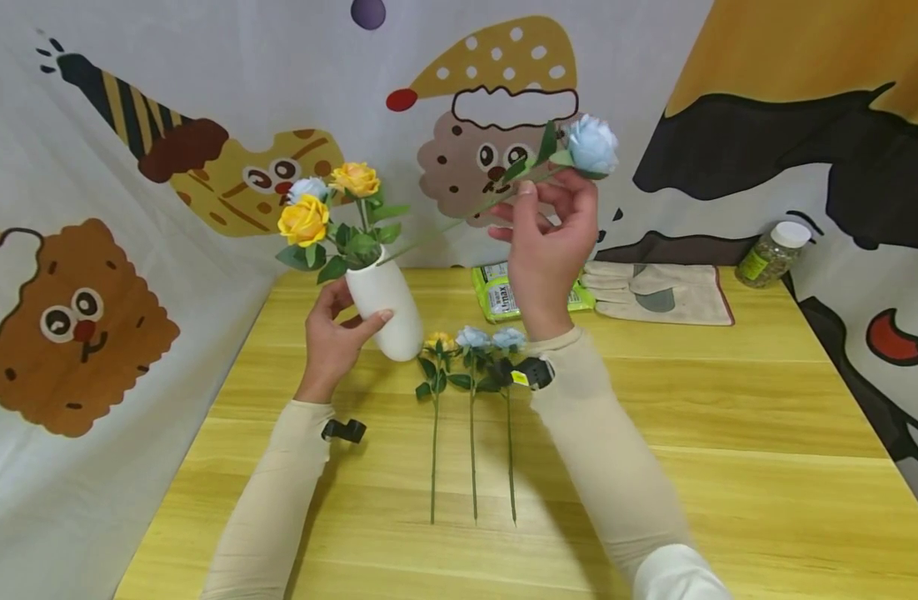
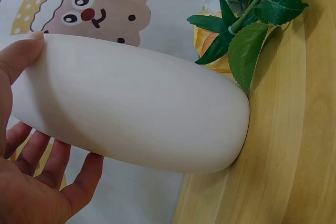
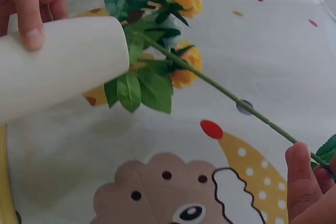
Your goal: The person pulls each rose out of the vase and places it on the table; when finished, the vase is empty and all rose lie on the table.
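In head view, observed left hand (image 1: 331, 337) gripping white vase (image 1: 387, 308), tilted, with two yellow roses (image 1: 304, 221) and one blue rose (image 1: 307, 191) inside. Noted right hand (image 1: 556, 225) pinching second blue rose (image 1: 592, 147) near its bloom. Recorded three loose roses (image 1: 472, 337) side by side on table (image 1: 729, 408); behind, packet (image 1: 496, 293), gloves (image 1: 654, 296) and jar (image 1: 770, 254). In left wrist view, confirmed thumb (image 2: 23, 56) and fingers (image 2: 84, 182) on opposite sides of vase. In right wrist view, traced stem (image 3: 226, 92) from right hand to leaves (image 3: 156, 90) at vase mouth; unable to confirm entry.
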The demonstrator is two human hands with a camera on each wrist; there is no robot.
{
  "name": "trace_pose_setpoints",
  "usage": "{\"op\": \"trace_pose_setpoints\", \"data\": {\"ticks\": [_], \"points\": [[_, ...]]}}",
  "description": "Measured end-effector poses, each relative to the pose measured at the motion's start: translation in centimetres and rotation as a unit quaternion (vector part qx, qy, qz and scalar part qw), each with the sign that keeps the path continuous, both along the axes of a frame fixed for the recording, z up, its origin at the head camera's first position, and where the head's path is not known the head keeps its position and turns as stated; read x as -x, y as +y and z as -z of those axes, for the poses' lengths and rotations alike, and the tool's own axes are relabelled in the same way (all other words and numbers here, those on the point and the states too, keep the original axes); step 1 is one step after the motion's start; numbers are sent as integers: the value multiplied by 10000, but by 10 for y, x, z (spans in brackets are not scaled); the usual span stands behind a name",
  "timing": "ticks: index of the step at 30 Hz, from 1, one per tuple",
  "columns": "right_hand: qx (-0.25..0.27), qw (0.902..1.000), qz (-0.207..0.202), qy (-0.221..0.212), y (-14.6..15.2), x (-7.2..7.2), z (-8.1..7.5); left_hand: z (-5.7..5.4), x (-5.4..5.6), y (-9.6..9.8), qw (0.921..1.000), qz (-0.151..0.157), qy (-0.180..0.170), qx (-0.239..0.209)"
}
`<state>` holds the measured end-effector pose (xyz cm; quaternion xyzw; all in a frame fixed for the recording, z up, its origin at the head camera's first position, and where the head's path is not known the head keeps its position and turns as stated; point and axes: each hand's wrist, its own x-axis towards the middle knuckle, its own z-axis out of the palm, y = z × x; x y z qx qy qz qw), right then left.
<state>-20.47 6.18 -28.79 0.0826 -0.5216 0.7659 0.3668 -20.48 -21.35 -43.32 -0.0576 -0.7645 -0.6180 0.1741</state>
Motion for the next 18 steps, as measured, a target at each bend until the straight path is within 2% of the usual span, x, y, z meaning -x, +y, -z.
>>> {"op": "trace_pose_setpoints", "data": {"ticks": [11, 18], "points": [[142, 9987, 187, -445, 33, -5, 18, 0, 0, -1, 10000, 10, 16, -4], [-187, 9953, 305, -895, 56, -9, 40, 0, 0, 0, 10000, 24, -4, 3]]}}
